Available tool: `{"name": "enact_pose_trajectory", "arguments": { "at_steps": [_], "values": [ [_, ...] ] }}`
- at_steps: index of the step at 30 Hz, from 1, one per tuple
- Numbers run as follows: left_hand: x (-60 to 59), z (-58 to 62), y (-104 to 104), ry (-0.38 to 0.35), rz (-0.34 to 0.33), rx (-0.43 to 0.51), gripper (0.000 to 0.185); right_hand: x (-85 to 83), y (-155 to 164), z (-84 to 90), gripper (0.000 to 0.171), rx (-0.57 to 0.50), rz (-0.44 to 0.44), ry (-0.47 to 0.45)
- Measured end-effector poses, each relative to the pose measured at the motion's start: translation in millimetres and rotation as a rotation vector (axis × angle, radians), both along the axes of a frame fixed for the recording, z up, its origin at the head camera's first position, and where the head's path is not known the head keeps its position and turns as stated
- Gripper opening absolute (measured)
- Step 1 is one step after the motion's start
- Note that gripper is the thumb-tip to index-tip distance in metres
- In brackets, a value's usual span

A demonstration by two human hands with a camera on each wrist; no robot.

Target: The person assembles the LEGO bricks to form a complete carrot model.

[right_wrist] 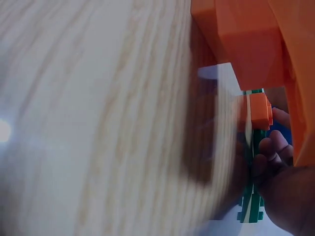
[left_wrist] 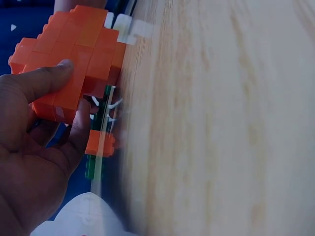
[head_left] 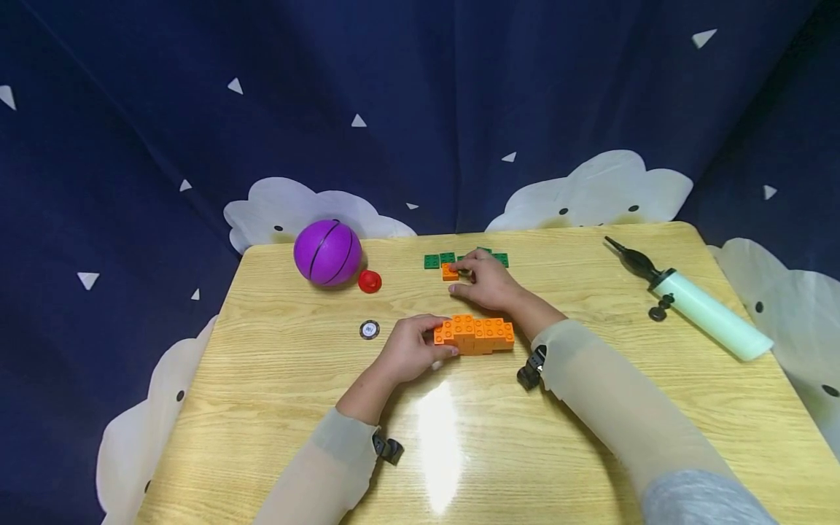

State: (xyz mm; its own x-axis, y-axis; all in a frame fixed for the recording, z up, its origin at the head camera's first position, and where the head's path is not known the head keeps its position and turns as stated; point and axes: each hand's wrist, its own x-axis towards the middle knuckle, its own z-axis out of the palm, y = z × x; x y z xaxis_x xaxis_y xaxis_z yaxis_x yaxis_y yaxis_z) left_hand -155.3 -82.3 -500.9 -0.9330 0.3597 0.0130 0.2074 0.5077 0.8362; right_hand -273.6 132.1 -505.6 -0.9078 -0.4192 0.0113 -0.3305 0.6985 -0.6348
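My left hand [head_left: 412,348] grips the left end of a block built of orange toy bricks [head_left: 475,335]. In the left wrist view the thumb lies along the flat face of the orange block [left_wrist: 78,54], with fingers beneath it. Farther back, my right hand [head_left: 488,283] reaches to a single orange brick [head_left: 449,273]. In the right wrist view one fingertip is at the back of that orange brick [right_wrist: 261,111], with the thumb apart from it. Several green bricks [head_left: 431,261] lie behind, partly hidden by the right hand.
A purple ball [head_left: 328,252] sits at the back left, beside a small red hat-shaped piece [head_left: 370,281]. Left of the hands lies a round chip [head_left: 370,329]. A hand pump [head_left: 709,310] lies along the right side of the wooden table [head_left: 275,423]. Dark blue curtain hangs behind.
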Motion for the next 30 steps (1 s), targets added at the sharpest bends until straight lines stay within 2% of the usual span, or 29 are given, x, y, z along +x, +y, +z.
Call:
{"name": "enact_pose_trajectory", "arguments": {
  "at_steps": [8,14,22,30],
  "values": [
    [1.1,0.6,1.0,-0.001,-0.002,0.005,0.044,2.7,3.4,1.3,0.018,0.028,0.003,0.035],
    [0.7,0.4,1.0,-0.005,0.000,0.013,0.043,4.7,9.4,1.4,0.015,0.021,-0.006,0.046],
    [0.7,1.5,1.0,0.012,-0.004,0.009,0.043,14.5,18.5,9.9,0.014,-0.010,-0.047,0.001],
    [0.8,1.5,1.7,-0.026,0.004,0.012,0.045,23.2,27.8,16.8,0.013,-0.043,-0.043,0.011]
  ]
}}
